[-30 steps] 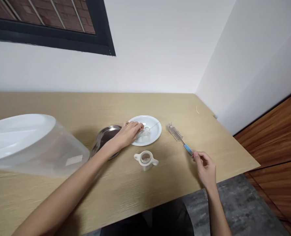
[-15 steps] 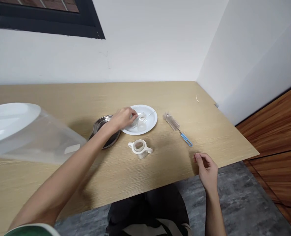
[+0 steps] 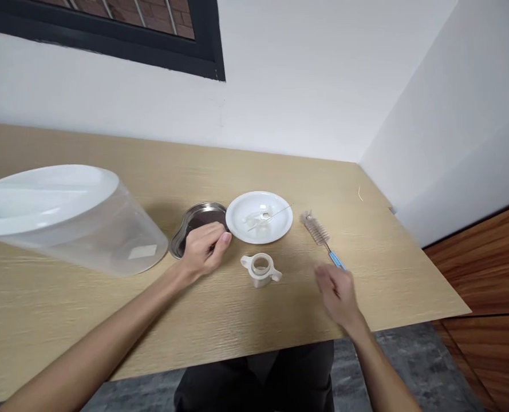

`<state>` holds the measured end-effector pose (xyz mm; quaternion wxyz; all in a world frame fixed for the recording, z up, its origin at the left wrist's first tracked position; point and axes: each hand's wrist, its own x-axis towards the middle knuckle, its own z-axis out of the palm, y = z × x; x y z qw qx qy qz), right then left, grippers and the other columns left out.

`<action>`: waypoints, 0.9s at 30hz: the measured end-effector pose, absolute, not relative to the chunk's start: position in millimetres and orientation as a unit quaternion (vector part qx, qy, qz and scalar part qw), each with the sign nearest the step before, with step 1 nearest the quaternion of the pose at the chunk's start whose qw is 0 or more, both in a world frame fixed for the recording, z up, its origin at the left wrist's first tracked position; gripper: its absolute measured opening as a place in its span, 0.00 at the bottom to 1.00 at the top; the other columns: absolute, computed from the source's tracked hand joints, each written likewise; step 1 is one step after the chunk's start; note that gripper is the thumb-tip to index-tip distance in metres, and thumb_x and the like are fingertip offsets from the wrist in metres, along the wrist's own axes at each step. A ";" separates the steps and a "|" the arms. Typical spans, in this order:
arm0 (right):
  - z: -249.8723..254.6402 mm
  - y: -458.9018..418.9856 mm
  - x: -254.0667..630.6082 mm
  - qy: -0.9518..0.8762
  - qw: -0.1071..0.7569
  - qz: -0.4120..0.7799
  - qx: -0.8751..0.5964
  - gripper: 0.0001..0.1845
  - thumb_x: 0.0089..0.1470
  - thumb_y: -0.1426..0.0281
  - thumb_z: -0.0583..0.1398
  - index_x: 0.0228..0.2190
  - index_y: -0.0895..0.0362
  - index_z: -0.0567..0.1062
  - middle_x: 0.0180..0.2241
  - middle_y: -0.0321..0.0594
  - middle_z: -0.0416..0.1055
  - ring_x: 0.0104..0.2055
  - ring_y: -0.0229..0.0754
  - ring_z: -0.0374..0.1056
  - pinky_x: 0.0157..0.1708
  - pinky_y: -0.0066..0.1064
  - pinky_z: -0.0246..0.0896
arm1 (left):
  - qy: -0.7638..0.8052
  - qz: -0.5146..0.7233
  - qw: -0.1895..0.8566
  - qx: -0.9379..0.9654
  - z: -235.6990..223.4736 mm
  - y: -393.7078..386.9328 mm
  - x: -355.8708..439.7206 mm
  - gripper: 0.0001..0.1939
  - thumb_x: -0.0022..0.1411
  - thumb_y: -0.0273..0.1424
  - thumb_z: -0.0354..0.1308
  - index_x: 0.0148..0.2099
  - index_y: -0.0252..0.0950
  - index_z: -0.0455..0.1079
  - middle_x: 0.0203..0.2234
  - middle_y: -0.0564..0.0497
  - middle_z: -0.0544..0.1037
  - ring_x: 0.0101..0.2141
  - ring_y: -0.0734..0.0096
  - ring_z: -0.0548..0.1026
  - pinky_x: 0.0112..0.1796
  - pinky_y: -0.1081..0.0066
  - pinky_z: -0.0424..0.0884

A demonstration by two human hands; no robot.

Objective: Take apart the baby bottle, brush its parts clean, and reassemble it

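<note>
Bottle brush [image 3: 318, 233] right of centre, just above the right hand [image 3: 336, 289]
The right hand's grip curls nearly closed, slightly blurred, its forearm angling up from the lower right of the frame.

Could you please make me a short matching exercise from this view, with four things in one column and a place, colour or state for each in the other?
1. Bottle brush
2. Plate
3. Metal tray
4. Translucent bin

A. Partly hidden by the left hand
B. Leftmost of the four
C. Has a blue handle
D. Has a thin rod across it

Pairs: 1-C, 2-D, 3-A, 4-B
</note>
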<state>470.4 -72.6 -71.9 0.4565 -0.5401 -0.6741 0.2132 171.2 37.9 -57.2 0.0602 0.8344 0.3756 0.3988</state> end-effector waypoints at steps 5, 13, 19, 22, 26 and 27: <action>-100.1 4.8 426.3 -0.671 0.409 0.335 -0.521 0.31 0.66 0.52 0.45 0.15 0.53 0.54 0.14 0.32 0.50 0.19 0.36 0.49 0.22 0.30 0.43 | 0.350 0.392 0.105 0.844 -76.5 36.3 171.2 0.16 0.69 0.38 0.41 0.33 0.37 0.63 0.20 0.53 0.69 0.20 0.71 0.66 0.25 0.71 0.61; -124.4 32.3 412.7 -0.760 0.357 0.305 -0.449 0.26 0.64 0.58 0.41 0.16 0.53 0.53 0.15 0.33 0.52 0.19 0.36 0.49 0.24 0.31 0.45 | 0.351 0.248 0.168 0.887 -87.1 22.9 172.3 0.20 0.57 0.46 0.55 0.43 0.36 0.65 0.24 0.53 0.73 0.22 0.67 0.71 0.25 0.70 0.61; -135.1 22.4 426.3 -0.856 0.300 0.274 -0.319 0.19 0.58 0.61 0.49 0.18 0.54 0.57 0.16 0.34 0.56 0.19 0.36 0.46 0.25 0.33 0.38 | 0.311 0.257 0.195 0.894 -101.6 15.3 170.8 0.31 0.52 0.47 0.63 0.52 0.35 0.62 0.26 0.53 0.76 0.23 0.65 0.75 0.26 0.69 0.64; -136.0 24.0 433.2 -0.891 0.275 0.225 -0.283 0.15 0.58 0.68 0.49 0.20 0.55 0.59 0.17 0.34 0.58 0.20 0.37 0.48 0.25 0.33 0.38 | 0.307 0.257 0.217 0.890 -107.9 13.1 171.1 0.38 0.49 0.47 0.66 0.56 0.35 0.58 0.26 0.55 0.76 0.23 0.65 0.75 0.27 0.69 0.66; -126.9 31.5 439.9 -0.888 0.247 0.216 -0.322 0.15 0.57 0.71 0.49 0.20 0.56 0.60 0.17 0.34 0.61 0.20 0.36 0.51 0.25 0.33 0.38 | 0.312 0.219 0.246 0.891 -111.0 12.3 172.9 0.40 0.47 0.45 0.70 0.57 0.38 0.57 0.26 0.57 0.75 0.24 0.66 0.76 0.28 0.68 0.68; -124.5 33.4 440.9 -0.883 0.242 0.216 -0.339 0.15 0.57 0.72 0.49 0.19 0.56 0.61 0.17 0.34 0.61 0.20 0.35 0.52 0.25 0.32 0.39 | 0.306 0.216 0.248 0.894 -111.0 12.4 173.3 0.41 0.47 0.44 0.70 0.57 0.38 0.57 0.26 0.58 0.75 0.24 0.66 0.76 0.29 0.67 0.69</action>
